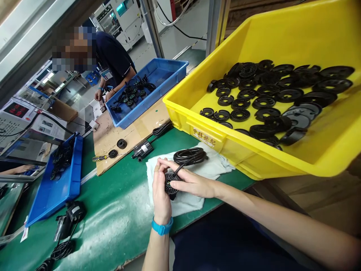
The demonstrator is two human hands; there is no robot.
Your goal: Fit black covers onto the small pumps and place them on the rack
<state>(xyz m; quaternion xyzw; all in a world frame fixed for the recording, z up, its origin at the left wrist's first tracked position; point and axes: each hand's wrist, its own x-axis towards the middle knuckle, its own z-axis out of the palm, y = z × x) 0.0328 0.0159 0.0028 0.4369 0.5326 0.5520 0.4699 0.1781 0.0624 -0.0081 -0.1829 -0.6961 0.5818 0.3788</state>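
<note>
Green counter [118, 210] spreads below, a yellow bin [239, 152] at two o'clock. Over a white cloth [186, 206], the left hand [162, 188] and right hand [197, 185], fingers partly curled, grip a black grooved part [168, 180], its coiled cable [190, 155] at one o'clock

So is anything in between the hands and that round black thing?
Nothing I can see: the left hand and right hand both touch the round black part. Its black cable leads off to a coil on the white cloth.
</note>
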